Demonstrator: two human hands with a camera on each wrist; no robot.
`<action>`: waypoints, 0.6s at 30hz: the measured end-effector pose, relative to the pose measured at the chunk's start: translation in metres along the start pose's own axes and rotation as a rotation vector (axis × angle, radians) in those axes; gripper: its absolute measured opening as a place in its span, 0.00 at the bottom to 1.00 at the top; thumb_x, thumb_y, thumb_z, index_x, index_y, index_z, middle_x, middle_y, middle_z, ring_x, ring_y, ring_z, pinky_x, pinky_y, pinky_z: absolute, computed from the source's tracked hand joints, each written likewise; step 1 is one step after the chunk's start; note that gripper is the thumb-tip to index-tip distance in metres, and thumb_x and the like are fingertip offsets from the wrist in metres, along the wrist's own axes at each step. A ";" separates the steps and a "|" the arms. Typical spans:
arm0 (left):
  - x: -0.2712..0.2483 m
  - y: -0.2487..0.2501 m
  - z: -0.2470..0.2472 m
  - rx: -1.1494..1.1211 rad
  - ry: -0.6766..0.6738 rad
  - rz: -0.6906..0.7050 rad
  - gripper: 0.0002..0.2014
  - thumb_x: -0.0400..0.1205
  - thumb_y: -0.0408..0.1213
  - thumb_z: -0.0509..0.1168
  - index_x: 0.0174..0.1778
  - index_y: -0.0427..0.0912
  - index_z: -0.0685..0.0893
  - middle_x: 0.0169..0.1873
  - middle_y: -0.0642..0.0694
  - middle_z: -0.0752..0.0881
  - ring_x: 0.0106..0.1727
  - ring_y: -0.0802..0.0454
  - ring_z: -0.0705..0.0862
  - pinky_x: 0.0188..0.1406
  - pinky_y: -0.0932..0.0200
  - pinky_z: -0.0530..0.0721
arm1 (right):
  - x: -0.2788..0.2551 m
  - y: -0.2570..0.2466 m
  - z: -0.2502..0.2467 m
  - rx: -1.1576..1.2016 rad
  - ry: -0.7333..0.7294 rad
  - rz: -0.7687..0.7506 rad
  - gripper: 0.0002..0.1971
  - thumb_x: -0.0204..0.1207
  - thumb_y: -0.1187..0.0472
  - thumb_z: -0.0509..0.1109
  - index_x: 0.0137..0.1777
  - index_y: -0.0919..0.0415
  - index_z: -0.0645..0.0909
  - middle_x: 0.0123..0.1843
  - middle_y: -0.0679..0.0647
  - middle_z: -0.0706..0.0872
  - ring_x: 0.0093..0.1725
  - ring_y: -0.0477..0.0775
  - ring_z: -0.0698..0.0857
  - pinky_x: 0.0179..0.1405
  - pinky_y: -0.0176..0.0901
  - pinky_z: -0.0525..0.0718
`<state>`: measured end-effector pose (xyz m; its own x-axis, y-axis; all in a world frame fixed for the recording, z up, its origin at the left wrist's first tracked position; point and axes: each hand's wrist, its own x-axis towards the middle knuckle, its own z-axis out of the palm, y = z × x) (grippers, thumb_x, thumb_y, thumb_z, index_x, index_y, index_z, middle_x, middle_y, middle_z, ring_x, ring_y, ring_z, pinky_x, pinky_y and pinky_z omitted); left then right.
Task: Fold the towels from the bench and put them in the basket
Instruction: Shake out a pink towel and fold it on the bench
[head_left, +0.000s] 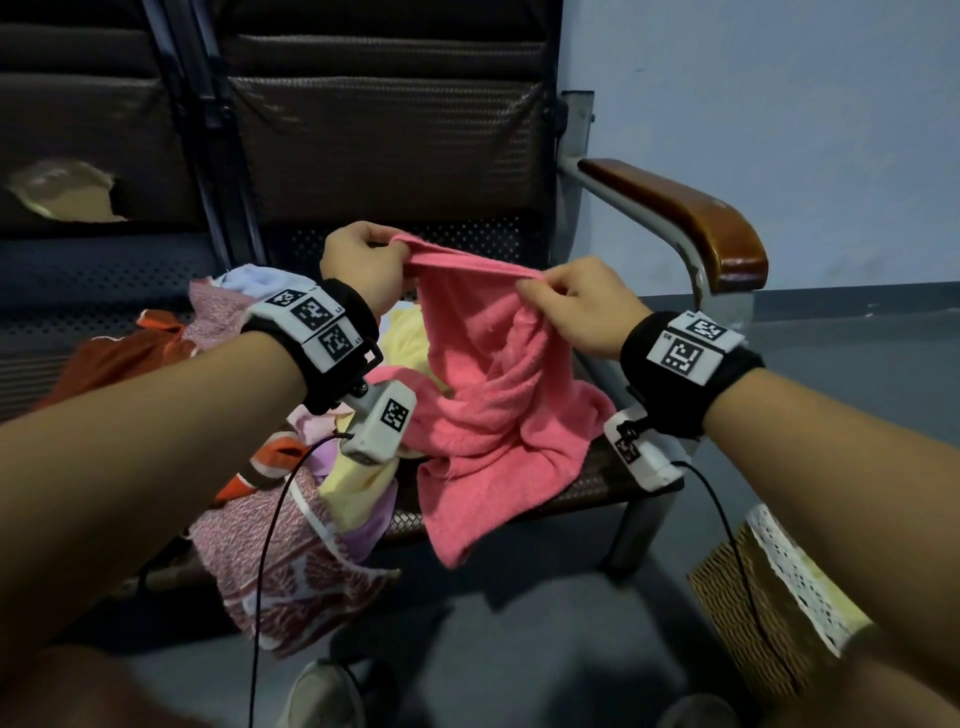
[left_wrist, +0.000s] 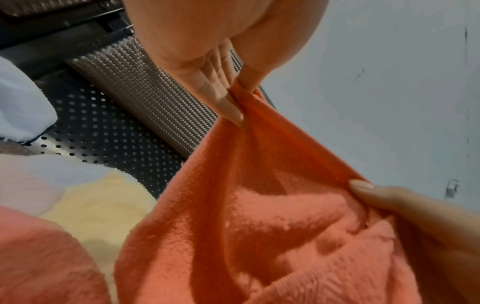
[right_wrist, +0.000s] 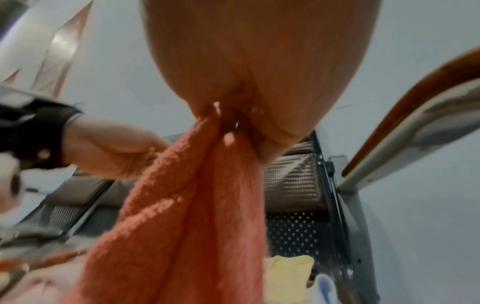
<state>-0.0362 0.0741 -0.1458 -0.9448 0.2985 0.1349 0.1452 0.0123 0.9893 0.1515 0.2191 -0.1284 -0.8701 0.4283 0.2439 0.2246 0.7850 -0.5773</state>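
Both hands pinch pink towel.

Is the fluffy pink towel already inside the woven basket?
No, the fluffy pink towel hangs from both hands above the bench, while the woven basket sits on the floor.

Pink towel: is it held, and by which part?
Yes. The left hand and right hand pinch the pink towel along its top edge.

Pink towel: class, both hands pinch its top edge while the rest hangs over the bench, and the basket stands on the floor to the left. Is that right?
Not quite. The basket stands on the right, as the head view shows. Both hands do pinch the pink towel over the bench.
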 end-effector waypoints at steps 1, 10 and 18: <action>0.000 0.001 0.001 -0.011 -0.001 0.000 0.07 0.82 0.29 0.67 0.44 0.41 0.90 0.40 0.40 0.92 0.35 0.46 0.93 0.39 0.52 0.93 | -0.001 -0.001 0.001 -0.002 -0.039 0.026 0.24 0.86 0.51 0.62 0.28 0.61 0.77 0.27 0.54 0.79 0.30 0.50 0.77 0.38 0.48 0.75; -0.016 0.015 0.012 -0.038 -0.123 0.016 0.15 0.85 0.27 0.55 0.49 0.42 0.88 0.26 0.46 0.83 0.18 0.59 0.79 0.17 0.66 0.75 | 0.002 -0.001 -0.011 -0.321 -0.109 0.161 0.09 0.76 0.61 0.64 0.38 0.60 0.83 0.33 0.56 0.81 0.41 0.63 0.82 0.39 0.45 0.76; -0.018 0.027 0.013 -0.082 -0.172 0.007 0.13 0.85 0.29 0.60 0.48 0.40 0.92 0.19 0.53 0.81 0.14 0.60 0.73 0.14 0.70 0.67 | 0.017 -0.003 -0.016 0.022 -0.054 0.385 0.12 0.82 0.58 0.61 0.43 0.63 0.82 0.41 0.58 0.83 0.40 0.58 0.80 0.35 0.43 0.76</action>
<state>-0.0112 0.0813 -0.1227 -0.8786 0.4573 0.1374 0.1204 -0.0663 0.9905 0.1433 0.2310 -0.1100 -0.7458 0.6653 -0.0345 0.5303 0.5615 -0.6352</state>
